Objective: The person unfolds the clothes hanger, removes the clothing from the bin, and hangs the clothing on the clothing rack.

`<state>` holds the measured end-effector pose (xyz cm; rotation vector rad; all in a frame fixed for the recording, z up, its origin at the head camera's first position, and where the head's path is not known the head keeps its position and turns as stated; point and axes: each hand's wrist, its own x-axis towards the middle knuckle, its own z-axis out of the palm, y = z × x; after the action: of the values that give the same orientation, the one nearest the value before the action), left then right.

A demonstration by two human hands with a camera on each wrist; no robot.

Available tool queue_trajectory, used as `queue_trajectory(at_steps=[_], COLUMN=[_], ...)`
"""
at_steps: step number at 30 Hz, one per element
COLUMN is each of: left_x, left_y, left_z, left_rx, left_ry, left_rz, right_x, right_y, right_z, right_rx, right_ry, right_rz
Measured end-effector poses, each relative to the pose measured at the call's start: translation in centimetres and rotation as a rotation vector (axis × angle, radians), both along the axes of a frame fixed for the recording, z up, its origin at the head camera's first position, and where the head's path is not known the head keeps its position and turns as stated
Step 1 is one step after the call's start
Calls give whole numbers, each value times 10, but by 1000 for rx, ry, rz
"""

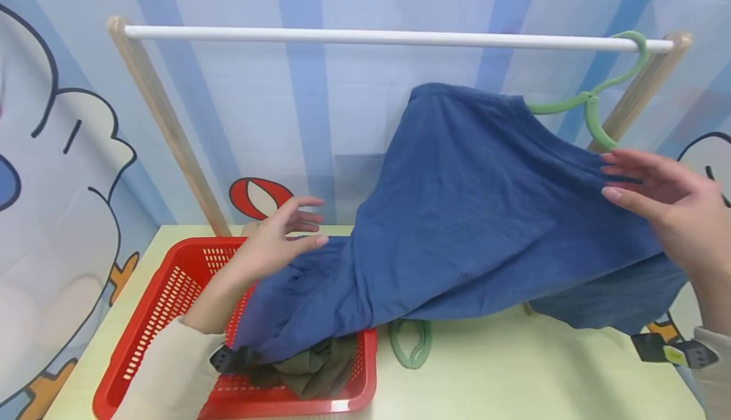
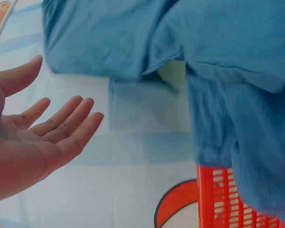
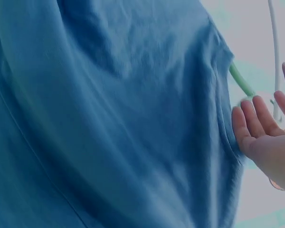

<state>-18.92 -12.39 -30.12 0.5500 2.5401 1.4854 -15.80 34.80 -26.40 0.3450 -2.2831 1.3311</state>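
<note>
A blue shirt (image 1: 457, 204) hangs tilted from a green hanger (image 1: 562, 104), whose hook is over the white rail. Its lower left part drapes into a red basket (image 1: 368, 369). My left hand (image 1: 280, 236) is held above the basket, left of the shirt; the left wrist view shows its fingers spread and loosely bent, holding nothing. Beside the neckline and the hanger's right arm is my right hand (image 1: 668, 198), fingers extended and thumb apart. In the right wrist view its fingertips (image 3: 238, 116) are at the shirt's edge; whether they touch it I cannot tell.
The white rail (image 1: 365, 37) spans two wooden posts (image 1: 171, 128). Dark olive cloth (image 1: 320, 363) lies in the basket. Another green hanger (image 1: 421, 351) lies partly under the shirt on the pale table (image 1: 485, 375). A printed cartoon backdrop (image 1: 257, 109) stands behind.
</note>
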Motion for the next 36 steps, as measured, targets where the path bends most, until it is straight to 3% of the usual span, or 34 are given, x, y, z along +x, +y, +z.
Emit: queue_trajectory(at_steps=[3, 9, 14, 19, 22, 28, 32, 36], left_x=[5, 17, 27, 36, 40, 49, 55, 60], left_y=[-15, -45, -69, -92, -107, -137, -156, -175], left_z=[1, 2, 2, -2, -7, -21, -31, -40], left_rx=[-33, -81, -128, -171, -198, -239, -305, -317], left_ry=[-7, -17, 9, -12, -23, -114, -131, -170], left_rz=[20, 68, 113, 134, 145, 197, 230, 265], right_x=[5, 1, -6, -11, -13, -16, -16, -14], right_y=[-20, -41, -64, -94, -110, -144, -167, -186], right_z=[2, -14, -34, -55, -67, -88, -100, -109], right_rx=[1, -133, -67, -30, -42, -64, -92, -81], right_ry=[-40, -154, -227, -300, -335, -344, -387, -407], right_rz=[61, 313, 382, 463, 524, 677, 785, 868])
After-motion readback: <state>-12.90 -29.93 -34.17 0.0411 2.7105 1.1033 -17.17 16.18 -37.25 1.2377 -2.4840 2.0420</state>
